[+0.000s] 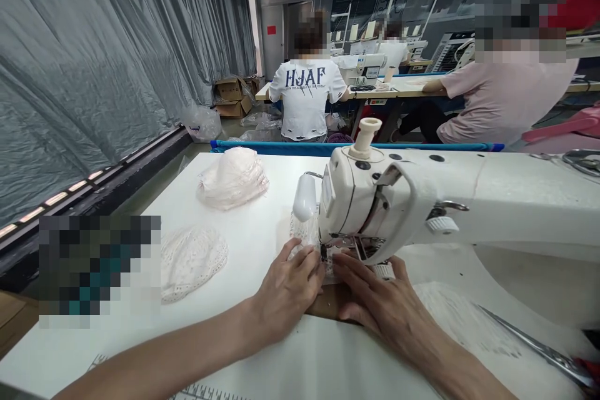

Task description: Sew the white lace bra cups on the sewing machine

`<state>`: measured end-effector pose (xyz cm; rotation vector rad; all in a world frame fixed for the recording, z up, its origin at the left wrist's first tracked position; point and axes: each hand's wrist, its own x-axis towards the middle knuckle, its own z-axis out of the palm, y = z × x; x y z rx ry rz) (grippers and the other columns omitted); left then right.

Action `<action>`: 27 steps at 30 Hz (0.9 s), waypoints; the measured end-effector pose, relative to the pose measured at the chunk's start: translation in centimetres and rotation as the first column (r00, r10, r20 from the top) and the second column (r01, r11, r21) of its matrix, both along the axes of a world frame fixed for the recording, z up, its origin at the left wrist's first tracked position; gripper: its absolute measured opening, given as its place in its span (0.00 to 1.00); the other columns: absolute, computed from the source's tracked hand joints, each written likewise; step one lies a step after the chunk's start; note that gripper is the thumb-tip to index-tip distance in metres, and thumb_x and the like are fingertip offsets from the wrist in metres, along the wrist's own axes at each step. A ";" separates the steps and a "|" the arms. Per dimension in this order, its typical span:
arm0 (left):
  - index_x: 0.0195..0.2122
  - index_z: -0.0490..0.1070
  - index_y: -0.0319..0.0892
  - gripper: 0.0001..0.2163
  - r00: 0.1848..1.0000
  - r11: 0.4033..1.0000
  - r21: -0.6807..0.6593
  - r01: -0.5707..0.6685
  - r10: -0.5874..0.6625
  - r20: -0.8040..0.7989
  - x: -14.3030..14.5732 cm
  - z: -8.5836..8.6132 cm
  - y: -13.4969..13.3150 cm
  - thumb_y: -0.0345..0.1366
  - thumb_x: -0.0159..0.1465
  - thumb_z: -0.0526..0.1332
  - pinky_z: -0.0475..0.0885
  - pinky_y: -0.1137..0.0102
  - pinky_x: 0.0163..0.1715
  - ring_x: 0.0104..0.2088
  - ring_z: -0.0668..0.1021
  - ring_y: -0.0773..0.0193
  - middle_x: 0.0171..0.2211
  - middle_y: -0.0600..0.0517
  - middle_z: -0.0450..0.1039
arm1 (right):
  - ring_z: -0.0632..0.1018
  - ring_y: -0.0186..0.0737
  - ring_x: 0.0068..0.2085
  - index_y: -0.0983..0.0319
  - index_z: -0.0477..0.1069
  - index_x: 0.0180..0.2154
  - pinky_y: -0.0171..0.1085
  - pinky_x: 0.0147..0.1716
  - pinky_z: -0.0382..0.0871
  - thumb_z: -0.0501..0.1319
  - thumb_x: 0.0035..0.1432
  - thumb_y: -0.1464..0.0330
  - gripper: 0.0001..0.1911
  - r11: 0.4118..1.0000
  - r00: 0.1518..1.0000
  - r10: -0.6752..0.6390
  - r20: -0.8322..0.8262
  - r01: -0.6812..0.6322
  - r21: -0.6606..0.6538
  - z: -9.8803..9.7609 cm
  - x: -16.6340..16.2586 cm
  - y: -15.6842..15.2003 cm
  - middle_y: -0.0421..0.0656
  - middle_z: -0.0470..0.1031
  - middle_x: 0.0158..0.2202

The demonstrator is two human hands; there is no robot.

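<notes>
White eyelet lace fabric (304, 231) lies under the needle area of a white sewing machine (469, 194). My left hand (290, 284) is closed at the fabric's near left side, its fingers bent and pressed on the lace beside the presser foot. To the right of the needle, my right hand (375, 290) lies with fingers stretched flat on the fabric, partly beneath the machine head. The fingertips of the right hand are partly hidden by the machine. A white lamp (305, 197) hangs left of the machine head.
A lace piece (194, 262) and a heap of white lace pieces (234, 178) lie on the left tabletop. Metal scissors (534, 340) rest at right, blades pointing toward my right hand. Ahead, a person in a white shirt (307, 100) and one in pink (506, 94) sit.
</notes>
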<state>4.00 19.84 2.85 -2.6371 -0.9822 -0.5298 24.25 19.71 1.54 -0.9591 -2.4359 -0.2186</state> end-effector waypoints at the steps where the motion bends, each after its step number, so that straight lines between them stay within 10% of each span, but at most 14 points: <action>1: 0.42 0.67 0.36 0.08 1.000 1.000 0.011 0.004 -0.004 0.002 0.0 0.1 -0.2 0.26 0.64 0.52 0.63 0.60 0.50 0.46 0.73 0.60 0.37 0.48 0.72 | 0.76 0.42 0.36 0.63 0.69 0.45 0.50 0.48 0.53 0.43 0.66 0.54 0.25 1.000 1.000 0.016 -0.006 -0.016 -0.004 0.0 0.0 -0.2 0.50 0.77 0.44; 10: 0.31 0.69 0.35 0.07 1.000 1.000 0.024 0.006 -0.006 0.011 0.3 0.5 -1.1 0.23 0.62 0.53 0.67 0.65 0.36 0.30 0.72 0.65 0.25 0.52 0.68 | 0.75 0.39 0.31 0.65 0.70 0.41 0.48 0.45 0.53 0.45 0.66 0.56 0.23 0.997 0.998 0.053 -0.041 -0.055 -0.047 0.9 0.1 -0.7 0.48 0.78 0.40; 27: 0.43 0.65 0.37 0.07 0.999 0.998 -0.025 -0.054 0.054 -0.001 -0.4 -0.3 1.1 0.32 0.65 0.55 0.61 0.59 0.50 0.46 0.72 0.59 0.41 0.46 0.71 | 0.75 0.42 0.36 0.62 0.70 0.41 0.49 0.46 0.50 0.41 0.68 0.58 0.23 0.997 0.996 -0.061 -0.066 0.059 -0.040 0.5 0.1 -0.1 0.47 0.78 0.36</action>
